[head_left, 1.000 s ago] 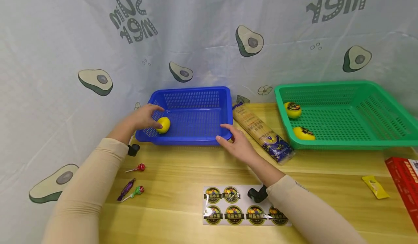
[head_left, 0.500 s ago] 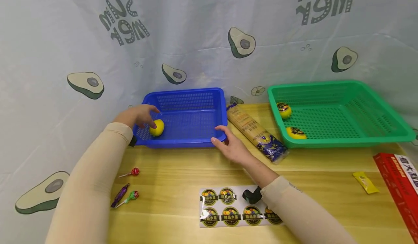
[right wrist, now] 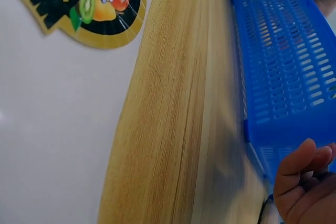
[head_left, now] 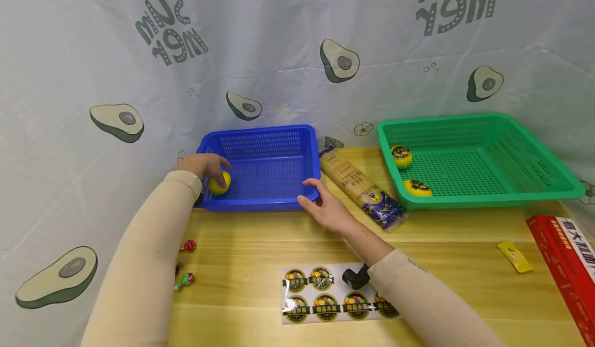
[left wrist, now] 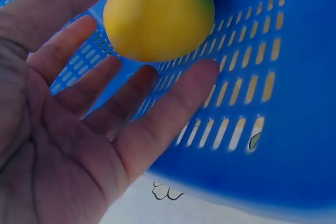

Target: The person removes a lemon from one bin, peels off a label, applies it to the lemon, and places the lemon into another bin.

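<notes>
Hands (head_left: 321, 207) lie relaxed at blue basket (head_left: 265, 202) on wooden table (head_left: 455, 238), avocado curtain (head_left: 279, 52) behind.

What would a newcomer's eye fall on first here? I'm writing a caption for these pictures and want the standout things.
Likely the blue perforated plastic basket at the back of the wooden table, where the left hand touches a plain yellow lemon in its left corner and the right hand rests at its front right corner. Next, the green perforated plastic basket to the right, holding two stickered yellow lemons.

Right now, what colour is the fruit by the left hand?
Yellow: the fruit shows best in the left wrist view, inside the blue basket.
</notes>
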`<state>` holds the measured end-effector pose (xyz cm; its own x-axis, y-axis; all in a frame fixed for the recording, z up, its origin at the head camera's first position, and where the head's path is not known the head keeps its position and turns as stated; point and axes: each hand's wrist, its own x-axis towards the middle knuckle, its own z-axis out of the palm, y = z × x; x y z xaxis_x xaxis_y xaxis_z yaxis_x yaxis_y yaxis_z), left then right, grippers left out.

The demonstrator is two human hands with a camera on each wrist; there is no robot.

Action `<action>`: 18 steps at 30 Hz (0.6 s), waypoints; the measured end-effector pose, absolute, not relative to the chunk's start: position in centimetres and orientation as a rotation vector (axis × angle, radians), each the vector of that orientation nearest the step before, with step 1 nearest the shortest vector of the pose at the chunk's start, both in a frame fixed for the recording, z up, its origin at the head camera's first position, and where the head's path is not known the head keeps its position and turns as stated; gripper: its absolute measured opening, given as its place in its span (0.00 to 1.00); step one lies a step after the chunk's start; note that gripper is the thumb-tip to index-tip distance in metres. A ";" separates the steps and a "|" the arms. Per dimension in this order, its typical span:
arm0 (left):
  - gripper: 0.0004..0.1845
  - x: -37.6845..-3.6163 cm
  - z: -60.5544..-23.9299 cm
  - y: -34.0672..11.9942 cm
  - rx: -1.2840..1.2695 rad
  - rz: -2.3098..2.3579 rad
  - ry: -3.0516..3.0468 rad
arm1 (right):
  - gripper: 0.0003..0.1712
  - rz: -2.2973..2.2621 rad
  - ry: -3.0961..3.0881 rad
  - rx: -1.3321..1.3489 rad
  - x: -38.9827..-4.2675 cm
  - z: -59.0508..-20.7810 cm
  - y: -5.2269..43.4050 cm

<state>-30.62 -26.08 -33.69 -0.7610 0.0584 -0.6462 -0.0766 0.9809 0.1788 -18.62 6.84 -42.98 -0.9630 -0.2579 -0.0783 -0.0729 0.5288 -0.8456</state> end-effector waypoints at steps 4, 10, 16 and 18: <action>0.37 -30.9 -33.9 -25.8 0.038 0.148 2.441 | 0.29 -1.408 2.573 -0.273 -18.6 -43.1 7.0; 0.38 -31.8 -34.3 -25.6 0.097 0.035 2.405 | 0.29 -1.424 2.569 -0.293 -18.7 -43.3 6.8; 0.35 -32.1 -34.4 -25.6 0.117 0.002 2.419 | 0.29 -1.437 2.560 -0.283 -18.7 -43.3 6.7; 0.32 -32.1 -34.4 -25.7 0.057 0.092 2.420 | 0.29 -1.439 2.560 -0.276 -18.7 -43.3 6.7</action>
<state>-32.06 -25.70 -34.39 -0.7513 0.0664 -0.6566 0.0166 0.9965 0.0818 -18.71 6.69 -43.26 -0.9643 -0.2542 -0.0749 -0.0681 0.5109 -0.8570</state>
